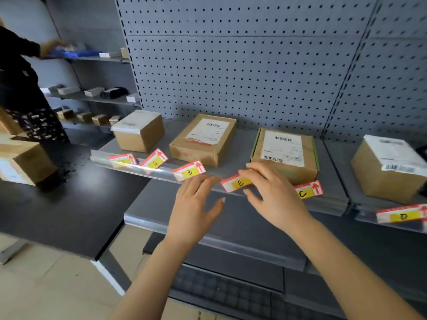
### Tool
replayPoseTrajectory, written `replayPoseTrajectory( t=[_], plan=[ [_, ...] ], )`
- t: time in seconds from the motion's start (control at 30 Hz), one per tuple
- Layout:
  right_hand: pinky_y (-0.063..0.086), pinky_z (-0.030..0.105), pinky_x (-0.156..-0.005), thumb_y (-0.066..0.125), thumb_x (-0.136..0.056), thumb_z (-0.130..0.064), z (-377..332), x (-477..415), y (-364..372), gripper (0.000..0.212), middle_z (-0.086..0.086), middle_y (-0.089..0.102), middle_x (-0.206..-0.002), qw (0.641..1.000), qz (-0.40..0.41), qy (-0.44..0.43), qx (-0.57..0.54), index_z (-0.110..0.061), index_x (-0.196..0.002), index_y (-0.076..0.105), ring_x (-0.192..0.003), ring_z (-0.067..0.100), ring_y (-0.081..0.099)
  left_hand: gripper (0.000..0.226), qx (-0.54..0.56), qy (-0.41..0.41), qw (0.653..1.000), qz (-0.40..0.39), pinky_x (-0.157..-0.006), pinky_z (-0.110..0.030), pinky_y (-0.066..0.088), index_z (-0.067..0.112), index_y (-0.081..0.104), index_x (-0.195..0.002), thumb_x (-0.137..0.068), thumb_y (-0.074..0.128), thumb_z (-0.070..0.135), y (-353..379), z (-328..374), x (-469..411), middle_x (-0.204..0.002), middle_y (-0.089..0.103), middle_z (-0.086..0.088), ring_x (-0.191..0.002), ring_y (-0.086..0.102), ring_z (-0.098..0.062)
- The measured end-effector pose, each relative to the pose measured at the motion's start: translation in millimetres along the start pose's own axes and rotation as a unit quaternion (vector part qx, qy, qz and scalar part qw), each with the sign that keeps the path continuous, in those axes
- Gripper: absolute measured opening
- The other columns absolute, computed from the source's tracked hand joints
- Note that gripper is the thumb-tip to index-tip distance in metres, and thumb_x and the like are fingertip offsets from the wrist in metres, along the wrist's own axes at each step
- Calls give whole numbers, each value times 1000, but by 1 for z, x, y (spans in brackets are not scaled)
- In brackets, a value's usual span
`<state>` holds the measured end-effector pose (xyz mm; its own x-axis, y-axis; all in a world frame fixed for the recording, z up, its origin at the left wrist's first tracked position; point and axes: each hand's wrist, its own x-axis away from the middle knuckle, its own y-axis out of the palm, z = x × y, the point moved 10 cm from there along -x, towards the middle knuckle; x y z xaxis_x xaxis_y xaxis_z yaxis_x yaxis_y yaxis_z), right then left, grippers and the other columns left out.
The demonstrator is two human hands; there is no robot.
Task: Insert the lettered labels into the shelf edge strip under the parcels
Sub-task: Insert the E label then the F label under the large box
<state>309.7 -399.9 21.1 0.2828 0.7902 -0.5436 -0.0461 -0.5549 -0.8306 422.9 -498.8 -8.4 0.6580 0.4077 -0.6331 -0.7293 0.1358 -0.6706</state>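
Observation:
Several cardboard parcels stand on the grey shelf (240,135). Along its front runs a clear edge strip (147,170). Red, white and yellow labels sit at the strip: one at the far left (122,160), a tilted G label (154,161), a B label (189,170), an E label (235,183), a C label (308,190) and a D label (401,215) on the neighbouring shelf's strip. My right hand (275,192) pinches the right end of the E label at the strip, below the third parcel (286,153). My left hand (196,202) hovers with spread fingers just left of the E label.
A lower shelf (208,229) with its own strip juts out under my hands. A black table (57,204) with a cardboard box (23,160) stands to the left. Another person (20,93) works at shelves at far left. A pegboard wall (231,65) backs the shelf.

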Motion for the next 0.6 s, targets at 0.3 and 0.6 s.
replayPoseTrajectory(
  t=[0.3,0.6],
  plan=[
    [46,30,-93,70,-81,-5,31,-15,39,54,-1,45,-125,996,-73,33,-47,-17,-130,54,-110,13,51,43,19,-9,999,-39,-101,-24,34,25,58,-125,-84,71,30,41,-21,-16,-121,57,9,-116,49,-13],
    [56,36,-71,76,-74,0,17,-21,10,47,6,57,-107,1000,9,0,-10,-8,-118,63,-91,21,60,44,33,-23,999,-19,-99,-24,32,25,59,-124,-82,74,28,23,-22,-22,-121,58,7,-116,46,-9]
  ],
)
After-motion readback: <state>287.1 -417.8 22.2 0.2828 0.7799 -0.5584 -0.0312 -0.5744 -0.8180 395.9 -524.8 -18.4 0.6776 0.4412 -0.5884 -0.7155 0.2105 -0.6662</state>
